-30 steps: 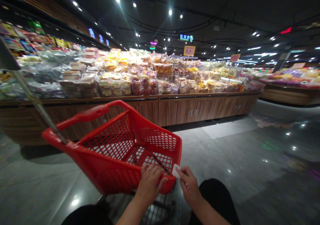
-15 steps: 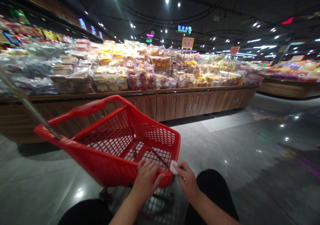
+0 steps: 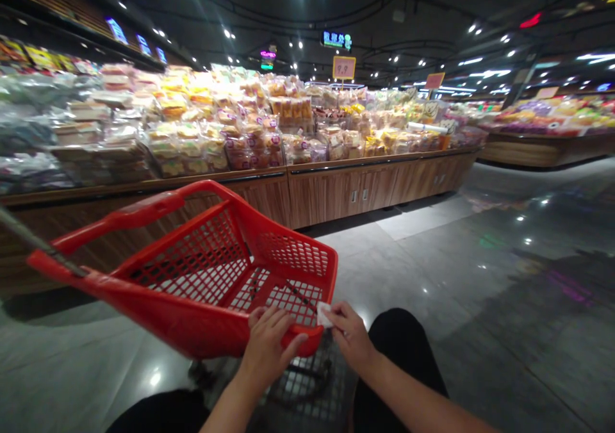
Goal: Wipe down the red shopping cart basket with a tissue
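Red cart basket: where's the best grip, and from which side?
Near rim of the red plastic basket, coming from above on your side, where the left hand rests. That moulded lip is solid and faces you; the mesh walls are thin and full of holes. The red side handle sits farther off.

The head-worn view faces forward and down, close above the red shopping cart.

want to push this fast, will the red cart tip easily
Probably light: the red plastic basket has mesh walls, and its thick rim looks stiff. The wire rack beneath may steady it, but any wheels are hidden.
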Available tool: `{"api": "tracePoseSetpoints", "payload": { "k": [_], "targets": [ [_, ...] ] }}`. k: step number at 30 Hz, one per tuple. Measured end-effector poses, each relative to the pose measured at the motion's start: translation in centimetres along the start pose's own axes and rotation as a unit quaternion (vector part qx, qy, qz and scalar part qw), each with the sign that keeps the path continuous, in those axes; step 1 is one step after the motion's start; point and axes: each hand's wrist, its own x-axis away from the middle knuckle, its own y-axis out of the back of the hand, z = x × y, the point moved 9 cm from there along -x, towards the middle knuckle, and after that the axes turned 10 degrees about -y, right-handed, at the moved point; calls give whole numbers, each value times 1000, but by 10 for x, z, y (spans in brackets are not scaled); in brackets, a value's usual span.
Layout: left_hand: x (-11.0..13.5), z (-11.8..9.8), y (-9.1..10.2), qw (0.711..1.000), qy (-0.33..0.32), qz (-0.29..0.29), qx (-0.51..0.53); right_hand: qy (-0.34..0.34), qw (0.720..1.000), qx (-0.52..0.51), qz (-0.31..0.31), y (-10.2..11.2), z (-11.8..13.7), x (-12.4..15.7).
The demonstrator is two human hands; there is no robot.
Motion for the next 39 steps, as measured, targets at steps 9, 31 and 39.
{"api": "tracePoseSetpoints", "payload": {
  "k": [9, 31, 39],
  "targets": [
    [-5, 3, -1, 1000, -21, -1, -6, -24, 995, 16, -98, 20, -33, -42],
    [-17, -3, 6, 996, 41, 67, -39, 40, 999, 3, -22, -24, -6, -14],
    [-31, -15, -39, 974, 144, 111, -135, 24, 995, 18, -100, 1, -25, -47]
  ]
}}
